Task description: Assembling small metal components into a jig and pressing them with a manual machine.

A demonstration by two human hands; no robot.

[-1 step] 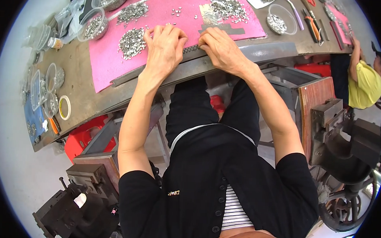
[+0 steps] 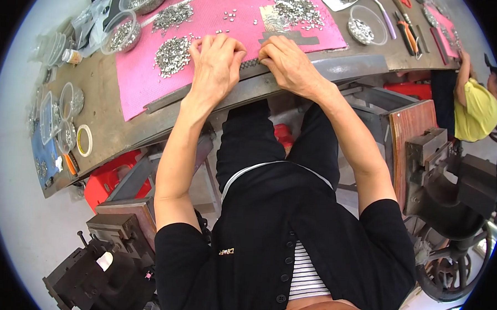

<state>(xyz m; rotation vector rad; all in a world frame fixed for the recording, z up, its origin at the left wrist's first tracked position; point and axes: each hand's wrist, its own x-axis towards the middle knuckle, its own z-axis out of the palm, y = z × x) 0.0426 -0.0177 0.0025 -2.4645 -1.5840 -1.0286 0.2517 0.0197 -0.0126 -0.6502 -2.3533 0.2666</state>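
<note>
Over the front edge of a pink mat point(image 2: 135, 89), my left hand point(image 2: 214, 65) has its fingers curled and its thumb drawn in. Whatever lies between those fingertips is hidden. Just to the right, my right hand point(image 2: 290, 64) is closed in a pinch at a long dark metal strip point(image 2: 251, 70) along the bench edge. What it pinches is too small to name. Both hands rest close to this strip, a gap apart. A pile of small silver metal pieces point(image 2: 172, 57) lies left of my left hand. Beyond my right hand lies a flat grey stepped piece point(image 2: 298, 38).
More metal pieces form a pile point(image 2: 299, 10) at the mat's far side. Clear plastic tubs point(image 2: 122, 33) stand at left, another tub point(image 2: 367, 26) at right by orange-handled pliers point(image 2: 407, 37). A tape roll point(image 2: 85, 140) lies far left. A person in yellow point(image 2: 476, 112) works at far right.
My left hand has shifted very slightly to the right. My right hand has stayed in place.
</note>
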